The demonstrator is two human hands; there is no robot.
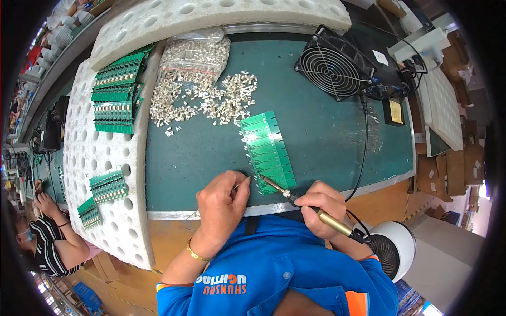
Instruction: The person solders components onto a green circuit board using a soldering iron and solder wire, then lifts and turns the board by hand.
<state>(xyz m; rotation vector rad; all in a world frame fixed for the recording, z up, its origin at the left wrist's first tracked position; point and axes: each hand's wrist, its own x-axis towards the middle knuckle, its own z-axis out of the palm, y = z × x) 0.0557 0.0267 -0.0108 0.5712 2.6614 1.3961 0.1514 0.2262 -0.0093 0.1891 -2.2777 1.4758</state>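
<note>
A green circuit board panel lies on the dark green mat, with white connectors along its left edge. My right hand is closed around a soldering iron, whose tip touches the panel's lower left part. Just left of that tip, my left hand pinches a thin wire, probably solder, at the panel's lower left edge. Loose white connectors are heaped above the panel, beside an open clear bag full of them.
White foam sheets on the left hold more green boards. A black fan stands at upper right, near a yellow sponge holder. The iron's cable crosses the mat's right side. A co-worker sits far left.
</note>
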